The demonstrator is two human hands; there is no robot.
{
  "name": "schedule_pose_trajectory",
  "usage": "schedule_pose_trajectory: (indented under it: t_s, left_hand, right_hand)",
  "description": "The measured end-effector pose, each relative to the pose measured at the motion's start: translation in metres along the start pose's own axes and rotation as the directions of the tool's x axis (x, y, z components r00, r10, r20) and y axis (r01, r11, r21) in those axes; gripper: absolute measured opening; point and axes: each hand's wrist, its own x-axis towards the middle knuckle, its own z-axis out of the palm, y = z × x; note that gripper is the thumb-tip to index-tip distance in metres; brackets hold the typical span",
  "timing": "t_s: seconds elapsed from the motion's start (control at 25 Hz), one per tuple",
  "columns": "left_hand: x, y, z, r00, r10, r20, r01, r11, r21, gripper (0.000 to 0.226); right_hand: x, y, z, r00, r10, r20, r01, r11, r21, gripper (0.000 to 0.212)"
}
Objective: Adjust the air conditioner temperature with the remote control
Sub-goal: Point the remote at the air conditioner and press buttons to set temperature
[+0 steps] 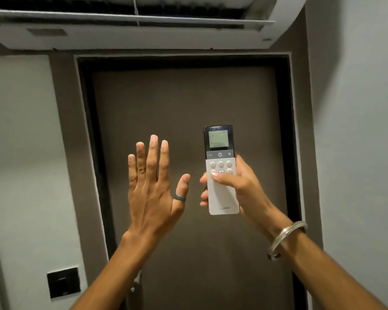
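Note:
A white remote control (221, 193) with a dark top and a lit small screen stands upright in my right hand (238, 186). The thumb lies across its lower row of round buttons. A metal bangle circles that wrist. My left hand (151, 189) is raised beside the remote, about a hand's width to its left, fingers spread and straight, holding nothing, with a dark ring on the thumb. The white air conditioner (143, 30) hangs on the wall at the top of the view, above the door, its flap open.
A dark brown door (188, 104) in a black frame fills the middle, close ahead of both hands. Pale walls flank it left and right. A black switch plate (63, 281) sits low on the left wall. A door handle (136, 285) shows partly behind my left forearm.

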Motion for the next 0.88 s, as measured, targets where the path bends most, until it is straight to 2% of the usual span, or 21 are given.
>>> schedule_pose_trajectory:
  t_s: [0.88]
  left_hand:
    - [-0.003, -0.005, -0.001, 0.999, -0.008, -0.032, 0.009, 1.000, 0.017, 0.079]
  right_hand:
    - [-0.001, 0.011, 0.009, 0.997, -0.046, -0.055, 0.046, 0.999, -0.001, 0.025]
